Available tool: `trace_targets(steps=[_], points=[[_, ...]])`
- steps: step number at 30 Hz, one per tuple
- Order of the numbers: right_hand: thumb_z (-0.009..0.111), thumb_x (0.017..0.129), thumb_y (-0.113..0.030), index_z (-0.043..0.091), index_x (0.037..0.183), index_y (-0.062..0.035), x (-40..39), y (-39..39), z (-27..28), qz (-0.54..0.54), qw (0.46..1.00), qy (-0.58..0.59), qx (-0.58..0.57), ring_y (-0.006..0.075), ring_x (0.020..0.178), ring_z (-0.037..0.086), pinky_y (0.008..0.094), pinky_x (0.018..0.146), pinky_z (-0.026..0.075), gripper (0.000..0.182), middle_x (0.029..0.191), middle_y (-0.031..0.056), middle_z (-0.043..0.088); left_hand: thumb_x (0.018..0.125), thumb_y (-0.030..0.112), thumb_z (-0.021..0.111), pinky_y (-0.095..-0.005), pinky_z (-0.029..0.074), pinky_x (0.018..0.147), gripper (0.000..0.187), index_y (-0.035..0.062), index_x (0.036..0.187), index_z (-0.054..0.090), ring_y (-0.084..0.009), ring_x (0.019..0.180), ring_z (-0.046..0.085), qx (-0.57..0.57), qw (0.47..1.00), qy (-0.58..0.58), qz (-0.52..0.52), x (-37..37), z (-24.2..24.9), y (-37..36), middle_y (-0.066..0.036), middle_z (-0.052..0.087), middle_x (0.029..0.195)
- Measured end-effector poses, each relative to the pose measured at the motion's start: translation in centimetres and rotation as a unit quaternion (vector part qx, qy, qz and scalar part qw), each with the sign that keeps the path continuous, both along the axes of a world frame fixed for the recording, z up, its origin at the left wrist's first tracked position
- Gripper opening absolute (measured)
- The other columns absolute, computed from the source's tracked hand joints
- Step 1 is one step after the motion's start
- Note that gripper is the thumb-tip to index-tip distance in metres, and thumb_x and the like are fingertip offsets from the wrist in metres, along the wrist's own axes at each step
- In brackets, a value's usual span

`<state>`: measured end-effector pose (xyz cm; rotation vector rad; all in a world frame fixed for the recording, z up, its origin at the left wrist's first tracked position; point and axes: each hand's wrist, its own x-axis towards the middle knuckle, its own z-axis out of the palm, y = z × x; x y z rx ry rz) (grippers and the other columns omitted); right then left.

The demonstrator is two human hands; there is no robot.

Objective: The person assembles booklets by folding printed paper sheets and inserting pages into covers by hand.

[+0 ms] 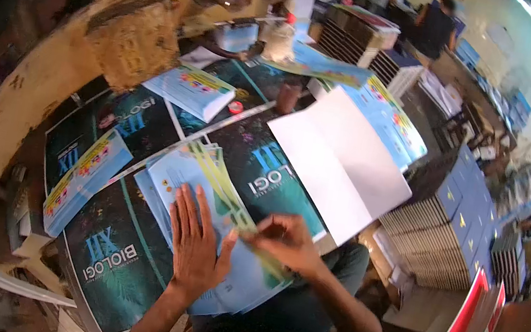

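Observation:
A fanned stack of light-blue printed sheets with a green-yellow band [220,283] lies at the near side of the table. My left hand [195,245] rests flat on it, fingers stretched out. Over the stack's right edge, my right hand [288,241] is closed, thumb and fingers pinched together at the green-yellow band; whatever is between the fingertips is too blurred to name. Under the sheets, dark poster sheets printed "BIOLOGI XII" [118,281] cover the table. To the right of my right hand lies an open booklet with blank white pages [341,163].
Blue booklet piles stand at the left [89,177], upper middle [191,89] and upper right [389,119]. A brown cylinder [287,98] and a small red-and-white round item [236,107] sit behind. Tall stacks of blue-covered books [442,223] rise at right. A person [437,27] is in the background.

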<state>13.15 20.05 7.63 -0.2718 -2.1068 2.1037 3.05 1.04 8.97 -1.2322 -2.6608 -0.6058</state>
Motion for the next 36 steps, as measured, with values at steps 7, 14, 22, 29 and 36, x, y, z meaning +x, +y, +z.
trace_targets(steps=[7,14,22,29,36], points=[[0.073,0.09,0.0,0.059,0.097,-0.0004,0.1,3.9,8.5,-0.142,0.926,0.061,0.344,0.0138,0.074,0.069,0.027,0.057,0.051,0.016,0.088,0.0149,0.073,0.105,0.039,0.048,-0.0608,0.011,0.124,0.084,-0.0158,0.157,0.012,-0.0562,0.151,0.015,-0.011,1.0,0.013,0.003,0.1,-0.5,0.8,-0.044,0.014,0.159],[0.086,0.082,-0.012,0.05,0.115,-0.0043,-1.0,0.4,3.7,-0.127,0.981,-0.063,0.131,0.0182,0.087,0.07,0.03,0.071,0.057,0.049,0.097,0.0129,0.071,0.109,0.048,0.031,-0.0627,0.006,0.123,0.085,-0.014,0.157,-0.002,-0.0571,0.152,0.0,0.211,0.961,-0.178,-0.014,-1.5,1.2,-0.5,-0.043,0.006,0.162],[0.078,0.088,-0.007,0.059,0.131,0.0036,-0.1,1.7,6.3,-0.162,0.923,-0.008,0.348,0.0183,0.086,0.074,0.0324,0.07,0.059,0.048,0.092,0.0191,0.073,0.102,0.051,0.051,-0.0678,0.003,0.121,0.082,-0.0131,0.151,0.036,-0.0447,0.157,0.011,-0.056,0.995,0.046,0.069,-1.4,-1.0,-1.0,-0.032,0.022,0.164],[0.07,0.094,-0.007,0.054,0.143,0.0011,-1.5,2.2,8.3,-0.183,0.95,0.009,0.253,0.0188,0.092,0.072,0.0325,0.073,0.059,0.052,0.099,0.0185,0.075,0.105,0.045,0.047,-0.0646,0.004,0.122,0.076,-0.0105,0.155,0.032,-0.0446,0.156,0.015,0.027,0.993,-0.086,0.078,-1.3,0.2,-0.6,-0.03,0.022,0.165],[0.08,0.08,-0.008,0.042,0.154,-0.006,-2.3,-4.9,-0.1,-0.059,0.95,0.015,0.305,0.0379,0.122,0.061,0.051,0.099,0.051,0.083,0.135,0.028,0.058,0.104,0.034,0.051,-0.0647,0.007,0.123,0.068,-0.0006,0.159,0.03,-0.0561,0.152,0.009,-0.032,0.998,0.002,0.047,-2.4,-1.6,-1.5,-0.025,0.012,0.169]])
